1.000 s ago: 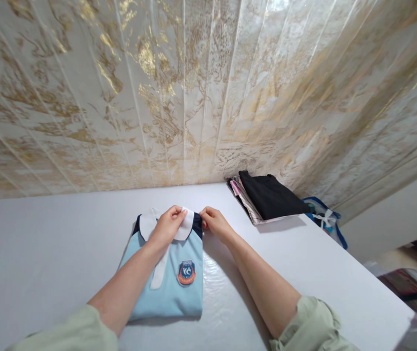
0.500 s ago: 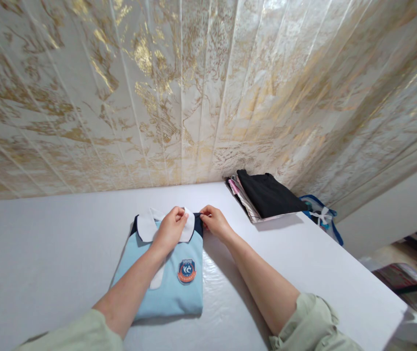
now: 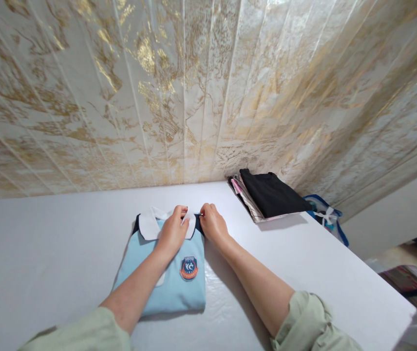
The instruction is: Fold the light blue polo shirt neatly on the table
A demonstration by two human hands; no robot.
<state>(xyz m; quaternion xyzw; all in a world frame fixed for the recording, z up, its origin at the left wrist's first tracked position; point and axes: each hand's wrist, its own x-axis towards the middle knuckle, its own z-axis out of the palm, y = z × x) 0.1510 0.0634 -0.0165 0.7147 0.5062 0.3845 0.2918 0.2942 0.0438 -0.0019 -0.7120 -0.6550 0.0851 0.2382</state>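
Observation:
A light blue polo shirt (image 3: 172,292) lies folded on the white table, with a white collar, navy shoulders and a round-bottomed badge on its chest. My left hand (image 3: 174,226) is over the collar, its thumb and fingers closed around the collar's right-hand part. At the shirt's upper right corner, my right hand (image 3: 213,223) pinches the navy shoulder fabric beside the collar. The left forearm crosses the shirt front and hides most of the button placket.
A stack of folded clothes (image 3: 272,195), black on top, sits at the back right of the table (image 3: 55,258). Beyond it is a clear bag with blue trim (image 3: 327,219). A gold-patterned curtain (image 3: 157,97) hangs behind, and a shelf (image 3: 416,287) stands at lower right.
The right hand has turned slightly and shifted a little at the shoulder corner. My left hand stays on the collar, its fingers slightly moved. The whole view has shifted slightly.

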